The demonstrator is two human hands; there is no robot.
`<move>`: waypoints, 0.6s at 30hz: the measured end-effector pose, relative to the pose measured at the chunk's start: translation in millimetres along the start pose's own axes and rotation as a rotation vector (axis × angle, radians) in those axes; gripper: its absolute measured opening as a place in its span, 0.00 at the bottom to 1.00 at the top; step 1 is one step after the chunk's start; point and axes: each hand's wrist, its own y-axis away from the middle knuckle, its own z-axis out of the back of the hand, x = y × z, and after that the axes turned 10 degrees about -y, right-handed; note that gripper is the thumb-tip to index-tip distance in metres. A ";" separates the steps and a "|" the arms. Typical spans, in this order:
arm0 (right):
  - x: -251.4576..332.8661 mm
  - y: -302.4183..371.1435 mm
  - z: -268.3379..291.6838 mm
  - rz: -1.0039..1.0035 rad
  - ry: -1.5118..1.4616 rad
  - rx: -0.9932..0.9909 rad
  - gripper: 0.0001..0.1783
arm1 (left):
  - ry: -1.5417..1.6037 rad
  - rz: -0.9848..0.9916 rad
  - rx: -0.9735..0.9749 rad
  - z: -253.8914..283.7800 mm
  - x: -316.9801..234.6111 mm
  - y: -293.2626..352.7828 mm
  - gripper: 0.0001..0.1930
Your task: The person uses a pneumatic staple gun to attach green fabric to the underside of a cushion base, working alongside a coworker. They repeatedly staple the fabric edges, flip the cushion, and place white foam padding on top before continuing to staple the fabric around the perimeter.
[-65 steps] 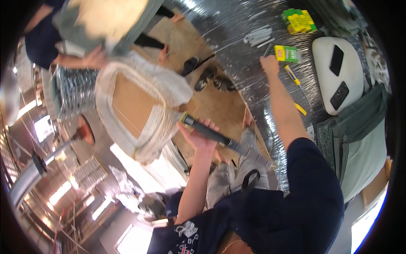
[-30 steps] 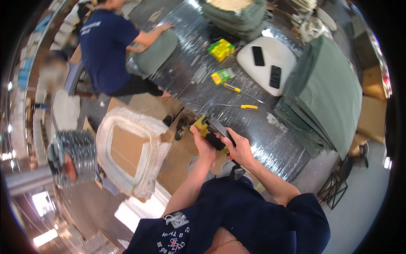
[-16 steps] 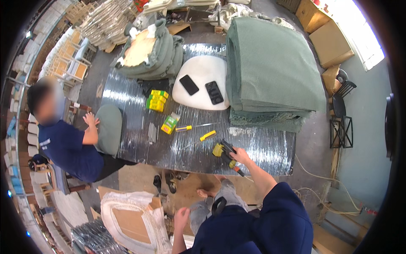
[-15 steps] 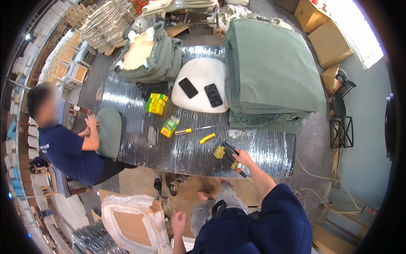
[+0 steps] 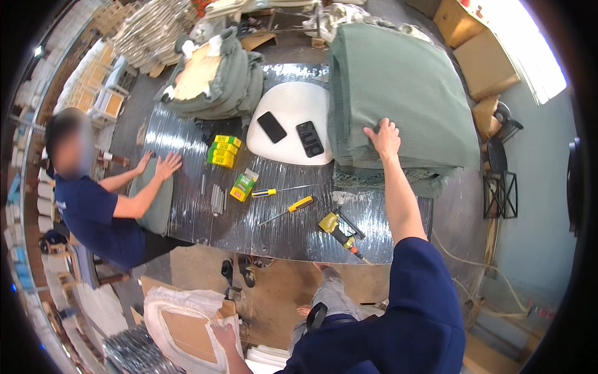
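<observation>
My right hand (image 5: pixel 384 138) rests on the near part of a tall stack of grey-green fabric sheets (image 5: pixel 405 75), its thumb apart from the fingers. Below the table's near edge, my left hand (image 5: pixel 225 336) lies on the rim of a white padded seat piece (image 5: pixel 161 311) with a brown board in its middle; its fingers look extended, though small in view. A yellow and black staple gun (image 5: pixel 339 230) lies on the table, an air hose fitting at its handle end. Neither hand touches it.
Two yellow-handled screwdrivers (image 5: pixel 300 204), small yellow-green boxes (image 5: pixel 224 151), staple strips (image 5: pixel 218 199) and a white seat pad (image 5: pixel 289 121) bearing two phones lie on the wrapped table (image 5: pixel 274 240). Green covered seats (image 5: pixel 233 93) stand behind. A co-worker (image 5: pixel 93 212) at left presses a green seat.
My right hand has let go of the staple gun and moved up onto the fabric stack. My left hand has come down onto the white seat piece. The co-worker's hands have spread apart.
</observation>
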 end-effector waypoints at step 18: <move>70.5 401.5 126.3 0.357 -1.168 0.630 0.09 | 0.669 -0.224 0.117 83.5 -23.2 147.3 0.34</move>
